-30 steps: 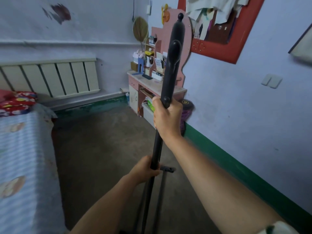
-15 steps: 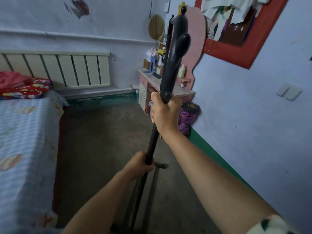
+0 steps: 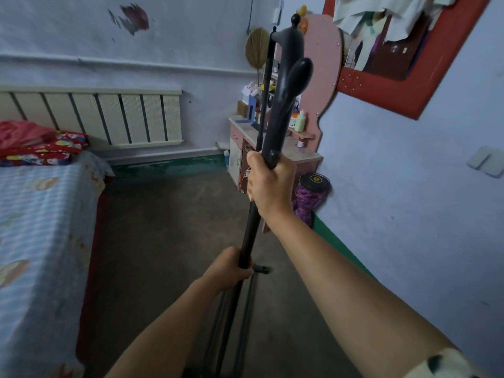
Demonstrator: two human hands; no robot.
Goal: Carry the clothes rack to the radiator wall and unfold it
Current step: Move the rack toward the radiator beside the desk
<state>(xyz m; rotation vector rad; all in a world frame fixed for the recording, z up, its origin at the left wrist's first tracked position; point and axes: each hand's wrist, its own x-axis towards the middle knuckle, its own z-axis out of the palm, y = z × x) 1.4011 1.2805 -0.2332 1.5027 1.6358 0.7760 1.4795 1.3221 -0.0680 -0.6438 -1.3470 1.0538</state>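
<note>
The folded black clothes rack (image 3: 281, 113) stands almost upright in front of me, its hooked top tilted slightly right. My right hand (image 3: 270, 184) grips the pole just under the folded hooks. Lower down, my left hand (image 3: 230, 268) holds the pole above the folded legs (image 3: 237, 323), whose feet are cut off by the bottom edge. The cream radiator (image 3: 120, 118) hangs on the far wall, ahead and to the left, well beyond the rack.
A bed (image 3: 38, 241) with a blue striped cover and red bedding fills the left side. A pink dresser (image 3: 275, 154) stands in the far right corner with a purple drum (image 3: 311, 197) beside it. Bare concrete floor (image 3: 163, 227) lies between the bed and the right wall.
The view has swung left, and the radiator and bed now fill more of the frame. The rack's top tilts further right. Both hands keep the same grip.
</note>
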